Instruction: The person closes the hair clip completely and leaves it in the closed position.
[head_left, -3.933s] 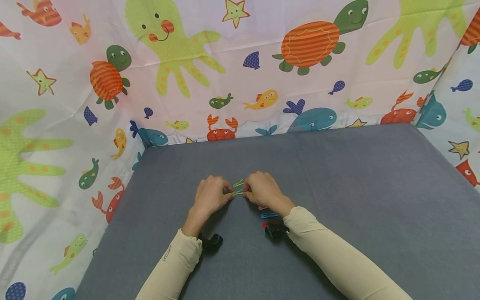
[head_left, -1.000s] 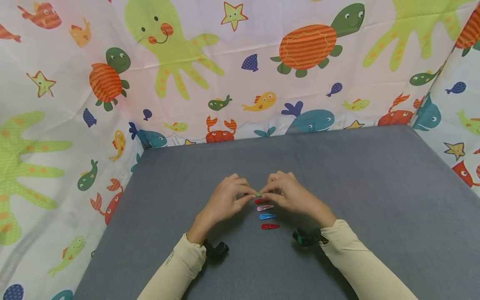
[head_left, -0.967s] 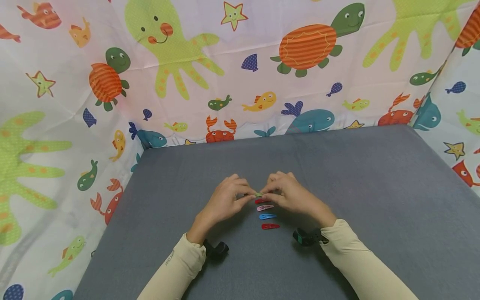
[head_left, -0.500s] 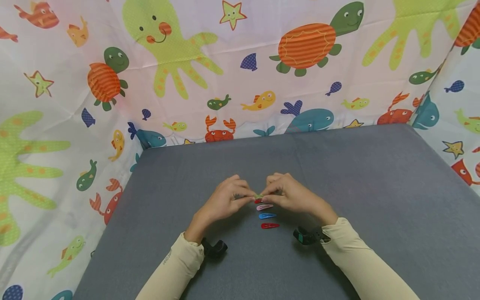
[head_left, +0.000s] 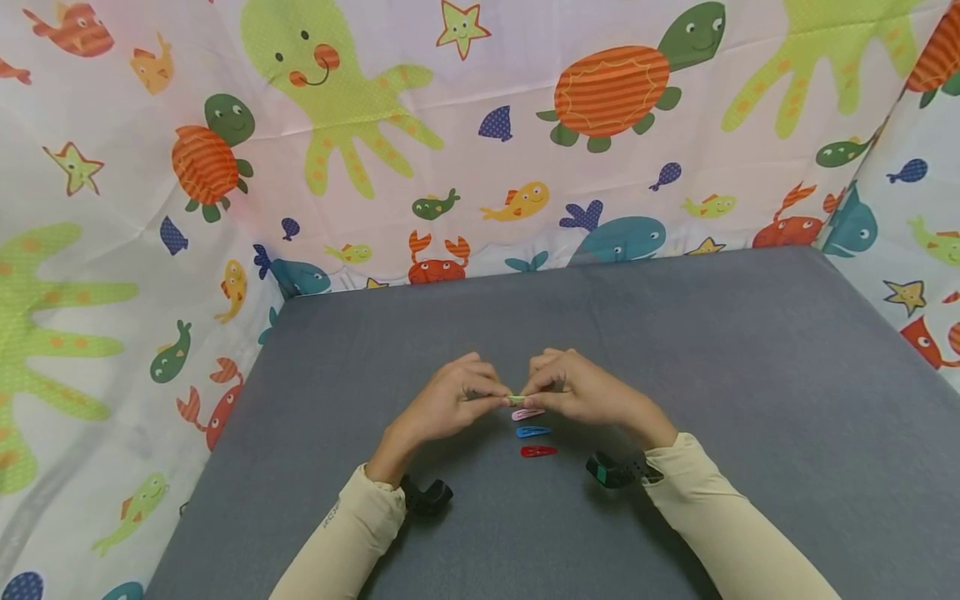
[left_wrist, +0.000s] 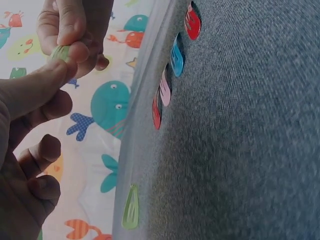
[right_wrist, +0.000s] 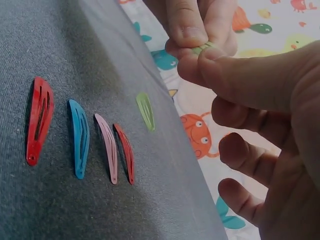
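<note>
My left hand [head_left: 453, 398] and right hand [head_left: 588, 392] meet above the grey table, fingertips close together. Between them is a light green snap hair clip [right_wrist: 202, 48], one end pinched by each thumb and forefinger and mostly covered by them. The wrist views show it raised off the cloth. Below the hands lies a row of hair clips: a red clip [right_wrist: 125, 152], a pink clip [head_left: 527, 414], a blue clip [head_left: 533, 432] and another red clip [head_left: 538, 452]. A second green clip [left_wrist: 131, 207] lies apart from the row, hidden in the head view.
Grey cloth covers the table [head_left: 712, 375]. A white curtain [head_left: 480, 167] printed with sea animals stands along its back and sides. Black devices are strapped to the left wrist [head_left: 429, 497] and right wrist [head_left: 611, 471].
Since the earliest frame both hands have shifted right, uncovering the row of clips. Over the last second they have come slightly nearer with the green clip, covering the farther red clip in the head view.
</note>
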